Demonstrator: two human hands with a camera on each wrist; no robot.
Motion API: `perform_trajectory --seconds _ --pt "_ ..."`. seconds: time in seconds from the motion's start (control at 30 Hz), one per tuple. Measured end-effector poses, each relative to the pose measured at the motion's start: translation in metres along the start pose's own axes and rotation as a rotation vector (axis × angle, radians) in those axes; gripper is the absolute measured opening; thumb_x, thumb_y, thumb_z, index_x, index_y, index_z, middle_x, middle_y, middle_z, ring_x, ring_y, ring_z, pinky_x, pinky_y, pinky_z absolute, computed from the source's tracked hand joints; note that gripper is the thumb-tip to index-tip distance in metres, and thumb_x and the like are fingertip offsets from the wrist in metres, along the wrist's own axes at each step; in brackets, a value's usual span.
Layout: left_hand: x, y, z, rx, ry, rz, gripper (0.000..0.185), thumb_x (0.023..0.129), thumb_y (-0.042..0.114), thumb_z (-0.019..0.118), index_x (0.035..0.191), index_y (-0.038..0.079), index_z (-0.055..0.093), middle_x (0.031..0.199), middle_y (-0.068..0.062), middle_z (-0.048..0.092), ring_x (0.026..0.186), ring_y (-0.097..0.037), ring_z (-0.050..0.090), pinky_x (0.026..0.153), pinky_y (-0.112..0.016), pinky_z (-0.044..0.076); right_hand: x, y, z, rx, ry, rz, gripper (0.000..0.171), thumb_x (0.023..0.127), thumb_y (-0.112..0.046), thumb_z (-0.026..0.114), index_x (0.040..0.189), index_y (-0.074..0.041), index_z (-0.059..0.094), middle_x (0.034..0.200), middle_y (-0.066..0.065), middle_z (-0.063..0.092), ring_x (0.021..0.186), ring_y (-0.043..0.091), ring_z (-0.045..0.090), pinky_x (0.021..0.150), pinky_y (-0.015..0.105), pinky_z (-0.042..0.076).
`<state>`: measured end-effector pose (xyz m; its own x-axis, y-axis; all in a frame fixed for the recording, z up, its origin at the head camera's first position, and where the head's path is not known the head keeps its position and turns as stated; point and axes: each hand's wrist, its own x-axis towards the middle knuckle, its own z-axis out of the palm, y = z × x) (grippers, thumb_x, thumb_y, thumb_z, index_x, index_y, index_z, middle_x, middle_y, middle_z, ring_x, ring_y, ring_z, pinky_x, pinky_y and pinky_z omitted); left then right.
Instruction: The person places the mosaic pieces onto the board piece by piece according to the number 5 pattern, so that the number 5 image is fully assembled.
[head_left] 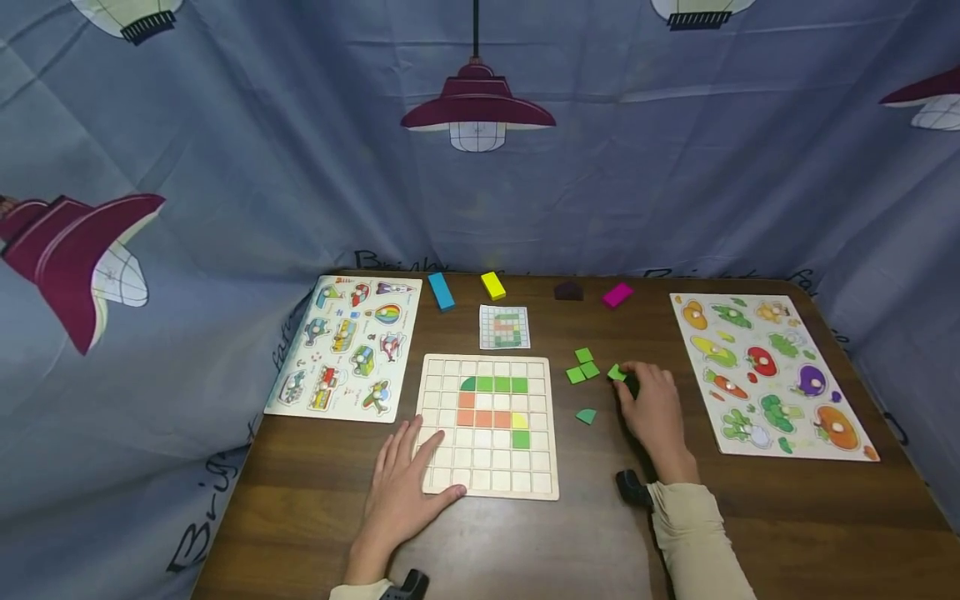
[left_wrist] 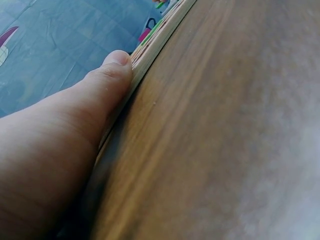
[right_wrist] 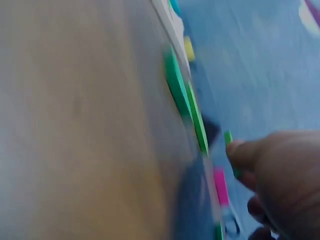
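Observation:
A wooden grid board [head_left: 491,483] lies on the table, with green, orange and yellow square tiles and one rounded dark-green piece in its cells. My left hand [head_left: 401,487] rests on its lower left corner, fingers spread and thumb along the near edge; in the left wrist view the thumb [left_wrist: 107,77] touches the board's side. Right of the board, my right hand [head_left: 656,412] pinches a small green square tile [head_left: 616,372] between thumb and fingers. The right wrist view shows this tile [right_wrist: 228,136] edge-on, raised off the table. Several loose green tiles [head_left: 590,369] lie just left of that hand.
A teal-green piece [head_left: 586,416] lies nearer me. Behind the board sits a pattern card [head_left: 487,333], with blue [head_left: 441,292], yellow [head_left: 492,286], dark [head_left: 568,291] and magenta pieces [head_left: 617,295] along the back. Picture puzzles flank it: vehicles [head_left: 300,383] left, vegetables [head_left: 738,375] right.

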<state>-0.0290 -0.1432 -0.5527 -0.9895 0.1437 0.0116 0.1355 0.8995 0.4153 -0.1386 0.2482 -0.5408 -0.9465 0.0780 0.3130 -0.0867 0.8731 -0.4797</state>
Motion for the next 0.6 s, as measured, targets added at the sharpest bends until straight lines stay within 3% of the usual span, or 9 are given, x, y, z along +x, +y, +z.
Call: perform_trajectory --seconds 0.1,0.37,0.6 --pt "-0.001 0.000 0.001 -0.005 0.000 -0.004 0.091 0.079 0.081 0.063 0.153 0.031 0.047 0.172 -0.002 0.020 0.159 -0.028 0.014 0.128 -0.052 0.012 -0.022 -0.022 0.003 0.072 -0.030 -0.123 0.026 0.089 -0.009 0.078 0.112 -0.004 0.070 0.111 0.016 0.072 0.100 0.035 0.059 0.085 0.051 0.050" --pt "0.001 0.000 0.003 0.005 0.012 0.005 0.091 0.079 0.082 0.061 0.153 0.031 0.046 0.172 -0.003 0.019 0.159 -0.029 0.015 0.127 -0.053 0.014 -0.071 -0.072 0.013 0.220 -0.210 -0.384 0.025 0.085 -0.016 0.084 0.106 -0.022 0.073 0.113 -0.008 0.070 0.103 0.012 0.060 0.083 0.035 0.055" --pt "0.000 0.000 0.001 -0.004 0.028 0.011 0.091 0.078 0.081 0.064 0.152 0.029 0.048 0.170 -0.005 0.023 0.158 -0.032 0.020 0.127 -0.055 0.016 -0.086 -0.089 0.022 0.172 -0.267 -0.501 0.019 0.086 -0.019 0.083 0.102 -0.026 0.076 0.112 -0.011 0.068 0.100 0.008 0.059 0.079 0.029 0.054"
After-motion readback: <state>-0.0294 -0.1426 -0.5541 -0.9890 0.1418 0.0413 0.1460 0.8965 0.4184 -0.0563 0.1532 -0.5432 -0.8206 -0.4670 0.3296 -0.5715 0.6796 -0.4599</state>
